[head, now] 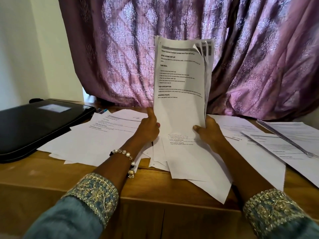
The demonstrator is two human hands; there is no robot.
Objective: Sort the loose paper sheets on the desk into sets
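I hold a stack of printed sheets (pixel 181 83) upright above the middle of the wooden desk (pixel 34 171). My left hand (pixel 149 125) grips its lower left edge. My right hand (pixel 208 131) grips its lower right edge, thumb on the front page. The front page shows headed text; corners of the sheets behind fan out at the top right. Loose sheets lie flat under my hands (pixel 189 163), more to the left (pixel 96 137), and more to the right (pixel 269 149).
A shut black laptop (pixel 38 125) lies at the left end of the desk. A purple patterned curtain (pixel 120 57) hangs right behind the desk. Some sheets overhang the desk's front edge. A stapled set (pixel 291 133) lies at the far right.
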